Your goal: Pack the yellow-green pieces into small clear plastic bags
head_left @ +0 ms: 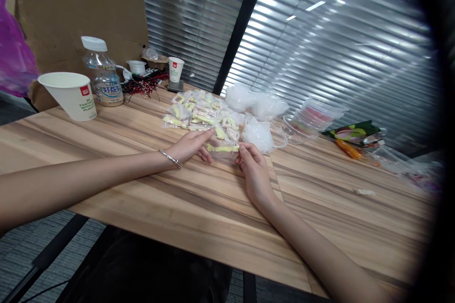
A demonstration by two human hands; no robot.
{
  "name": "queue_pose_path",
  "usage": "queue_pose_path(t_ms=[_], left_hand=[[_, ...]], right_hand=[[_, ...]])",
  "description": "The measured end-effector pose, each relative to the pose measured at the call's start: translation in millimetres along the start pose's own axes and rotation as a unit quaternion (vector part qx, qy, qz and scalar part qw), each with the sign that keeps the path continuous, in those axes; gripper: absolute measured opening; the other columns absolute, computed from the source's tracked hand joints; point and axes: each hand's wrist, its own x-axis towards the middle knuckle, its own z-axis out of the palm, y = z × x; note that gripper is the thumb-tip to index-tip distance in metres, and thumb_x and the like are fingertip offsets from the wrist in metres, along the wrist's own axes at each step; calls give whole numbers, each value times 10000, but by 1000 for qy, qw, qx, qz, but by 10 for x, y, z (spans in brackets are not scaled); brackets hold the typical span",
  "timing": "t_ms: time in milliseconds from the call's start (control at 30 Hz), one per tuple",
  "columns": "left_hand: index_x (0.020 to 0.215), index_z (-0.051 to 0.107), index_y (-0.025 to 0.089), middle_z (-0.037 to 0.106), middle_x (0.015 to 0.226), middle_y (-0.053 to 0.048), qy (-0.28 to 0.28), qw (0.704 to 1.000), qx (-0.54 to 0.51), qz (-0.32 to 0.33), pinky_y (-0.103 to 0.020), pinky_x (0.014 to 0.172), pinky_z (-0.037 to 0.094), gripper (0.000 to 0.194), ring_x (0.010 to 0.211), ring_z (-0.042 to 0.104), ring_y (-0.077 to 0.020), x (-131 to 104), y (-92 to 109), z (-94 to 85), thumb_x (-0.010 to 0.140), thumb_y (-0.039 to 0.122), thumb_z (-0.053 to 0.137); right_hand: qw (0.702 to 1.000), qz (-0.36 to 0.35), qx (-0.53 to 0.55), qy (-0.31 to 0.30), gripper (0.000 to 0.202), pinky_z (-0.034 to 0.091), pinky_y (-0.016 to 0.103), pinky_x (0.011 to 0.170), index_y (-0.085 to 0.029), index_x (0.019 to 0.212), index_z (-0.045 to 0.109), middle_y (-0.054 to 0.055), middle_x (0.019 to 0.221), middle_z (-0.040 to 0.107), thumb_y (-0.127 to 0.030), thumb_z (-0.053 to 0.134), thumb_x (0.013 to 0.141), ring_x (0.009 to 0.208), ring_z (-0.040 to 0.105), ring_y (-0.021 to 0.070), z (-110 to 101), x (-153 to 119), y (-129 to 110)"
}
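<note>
Head cam: R hand is pinching the right end of a clear pkt w/ yellow contents, over the tabletop, just in front of a pile of similar pkts. L hand is touching its left end; can't tell if gripping. Clear plastic bags are lying right of the pile.

Forearms bare; thin silvery bangle round left wrist; dark clothing over lap.

A white, green-lettered paper cup is set beside a clear, white-capped plastic bottle. Behind them, a brown cardboard sheet is seen.
</note>
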Motion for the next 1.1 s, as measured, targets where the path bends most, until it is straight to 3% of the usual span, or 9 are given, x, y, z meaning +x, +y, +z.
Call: queue_pose_path(t_ms=[133,500,767,1100], left_hand=[[914,563,87,634,1061,-177,5,999,-32,12,-287,605,542,532,577,659,-155,18,-10,5,822,603,476],[913,582,100,617,1125,-153,12,999,-30,9,-278,646,547,454,604,662,-134,19,-16,5,821,541,528],[822,578,97,633,715,-39,-10,1000,-19,15,-258,628,523,352,597,648,-139,35,-10,3,783,446,611],[827,580,95,631,679,-41,-17,1000,5,14,-246,631,517,320,602,643,-133,20,-10,-2,815,415,573]], right_hand=[[1000,7,22,-2,196,388,231,618,-228,879,604,-28,692,516,-411,598,810,630,474,114,-11,14,19],[999,24,24,2,205,391,238,605,-223,875,616,-25,689,526,-409,614,787,623,481,120,-6,17,16],[999,22,30,-9,171,383,236,611,-220,862,614,-22,700,526,-378,609,797,633,472,118,-9,18,9],[999,28,36,-20,130,372,234,619,-215,829,600,-28,693,511,-343,598,802,631,462,115,-7,22,12]])
